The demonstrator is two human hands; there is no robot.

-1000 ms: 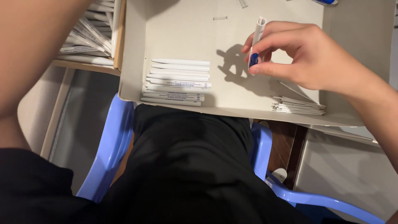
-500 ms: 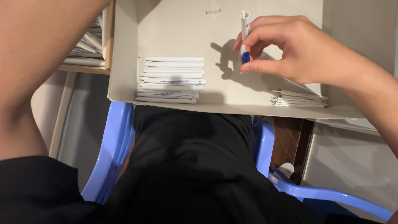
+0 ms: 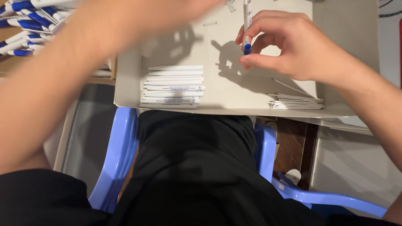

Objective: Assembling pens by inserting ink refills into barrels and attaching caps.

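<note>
The right hand [image 3: 301, 50] pinches a white pen with a blue tip [image 3: 247, 29] between thumb and fingertips, holding it upright over the shallow cardboard tray [image 3: 335, 25] that rests at the person's lap, tip end down. The left hand's grip cannot be told: the left arm [image 3: 83, 75] sweeps across the upper left as a blur, the hand itself smeared near the top edge. The pinch sits low on the pen, close to the blue tip, so the long white barrel stands free above the fingers; a small twist or a loosened thumb could let it tip and drop into the tray or past its near edge onto the blue plastic chair [image 3: 121, 155]. A small metal spring [image 3: 210, 24] lies loose on the tray floor, with another by the top edge, and either could roll or be knocked away if the passing arm brushes it. The stack of white pen barrels [image 3: 173, 86] sits just beside the tray's near wall and could scatter if the tray tilts. A heap of finished blue and white pens [image 3: 25, 21] lies at the upper left, under the moving arm's path.
</note>
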